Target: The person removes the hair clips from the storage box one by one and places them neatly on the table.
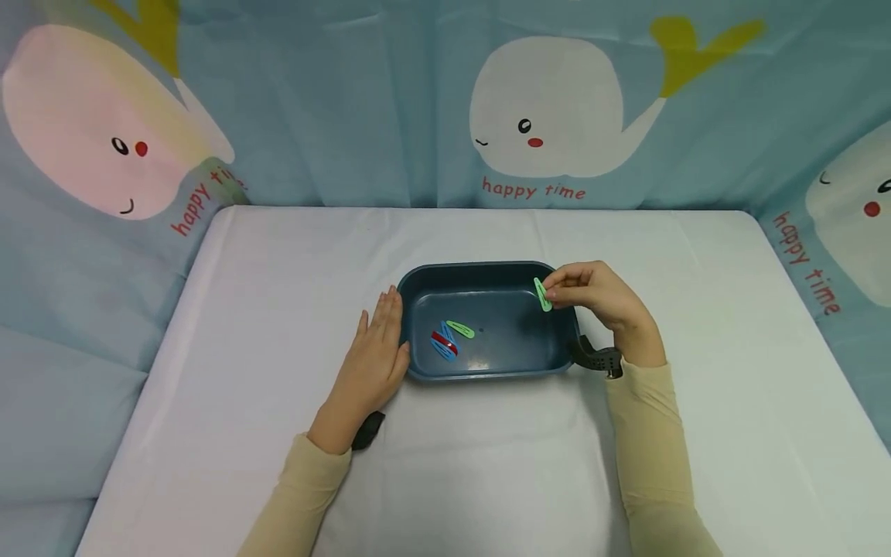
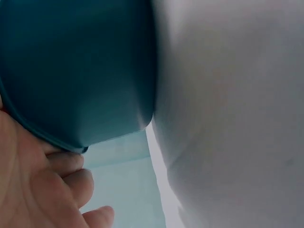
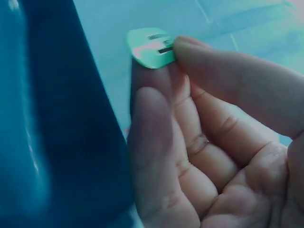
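A dark blue tray [image 1: 518, 336] with rounded corners stands on the table. My right hand [image 1: 602, 298] pinches a light green snap hair clip [image 1: 542, 295] between thumb and fingers, above the tray's right end; the right wrist view shows the same clip [image 3: 151, 48] at the fingertips. Against the tray's left side rests my left hand [image 1: 374, 357], its fingers fairly straight along the rim. On the tray floor, left of centre, lie another green hair clip [image 1: 461, 329], a red hair clip [image 1: 445, 343] and blue hair clips [image 1: 442, 352] close together, partly overlapping.
A white cloth covers the table [image 1: 278, 309]. Behind it and along both sides hangs a blue curtain [image 1: 334, 116] printed with whales. Both wrists wear dark straps, the right strap [image 1: 597, 357] beside the tray's right end.
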